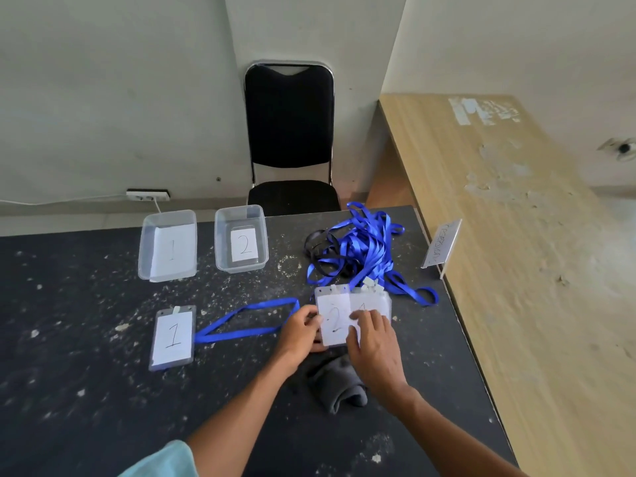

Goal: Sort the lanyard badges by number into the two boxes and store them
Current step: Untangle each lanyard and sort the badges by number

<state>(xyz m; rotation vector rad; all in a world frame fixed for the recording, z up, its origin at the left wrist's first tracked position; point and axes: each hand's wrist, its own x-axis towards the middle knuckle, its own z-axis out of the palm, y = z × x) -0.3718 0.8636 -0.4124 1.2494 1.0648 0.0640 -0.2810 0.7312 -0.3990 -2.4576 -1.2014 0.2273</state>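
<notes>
Badge sorting: both hands at the badge stack, right of centre on the table point(86, 304).
Box 1 point(148, 266) and box 2 point(261, 235) stand at the far edge. A badge marked 1 point(173, 337) lies flat nearer, its blue lanyard point(247, 320) trailing right. The left hand point(299, 333) pinches the left edge of the badge stack point(334, 318), which has a 2 on top. The right hand point(373, 342) has its fingers laid across the stack; whether it grips cannot be told. The lanyard tangle point(361, 249) lies beyond.

sleeve point(165, 459): light turquoise, short | left forearm point(241, 407): bare | right forearm point(447, 432): bare
</notes>
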